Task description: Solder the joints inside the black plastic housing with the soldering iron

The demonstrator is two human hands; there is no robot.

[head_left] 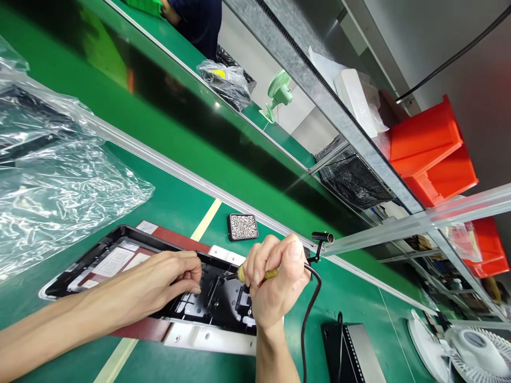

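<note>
My right hand (275, 282) is wrapped round the yellowish handle of a soldering iron (241, 273), its black cord running down behind the wrist. The iron's tip points left and down into a black plastic housing (131, 234), a long shallow frame with ribs and posts inside. Over the middle of this housing is my left hand (179, 274), thumb and fingers pinched together; what they hold, if anything, is hidden. Beneath the housing lies a dark red board with white blocks (207, 340). Beyond it stands a small black tray (229, 227) of tiny metal pieces.
An iron holder (322, 237) stands behind my right hand, and a black and grey box (353, 351) sits to the right. Clear plastic wrap (80, 197) covers the left side. A white fan (475, 346), red bins (431, 151) and a metal shelf rail (339, 114) are at the right.
</note>
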